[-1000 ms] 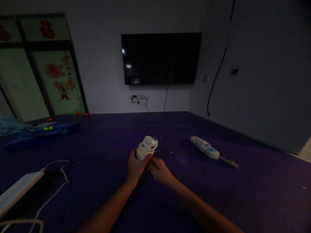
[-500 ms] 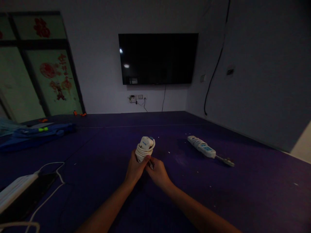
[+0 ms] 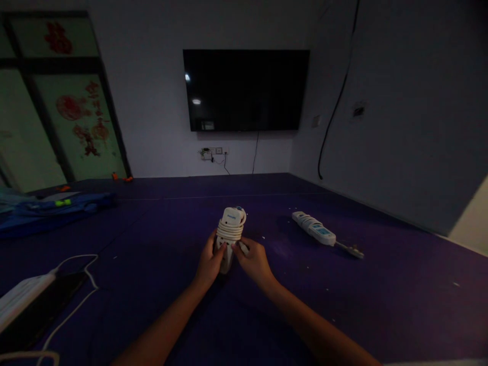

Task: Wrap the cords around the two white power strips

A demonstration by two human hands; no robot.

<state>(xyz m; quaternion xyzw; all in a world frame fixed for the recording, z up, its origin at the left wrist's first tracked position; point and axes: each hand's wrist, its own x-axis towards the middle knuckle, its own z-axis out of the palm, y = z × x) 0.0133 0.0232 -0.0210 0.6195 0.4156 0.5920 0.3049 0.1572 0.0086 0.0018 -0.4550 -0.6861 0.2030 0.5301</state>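
A white power strip [image 3: 230, 227] with its cord wound around it stands on end on the purple floor mat [image 3: 267, 305], just ahead of me. My left hand [image 3: 208, 262] grips its lower left side, fingers closed round the body. Against the lower right side, my right hand [image 3: 254, 260] pinches the cord end or plug beside the strip.
A second wrapped power strip [image 3: 315, 230] lies to the right with its plug toward me. A white strip with a loose cord [image 3: 23, 297] rests on a dark object at the near left. Blue fabric [image 3: 46, 213] lies far left. A dark TV [image 3: 246, 89] hangs ahead.
The wrapped strip now stands more upright and more of its body shows. Both hands have slid lower on it. The view has shifted slightly.
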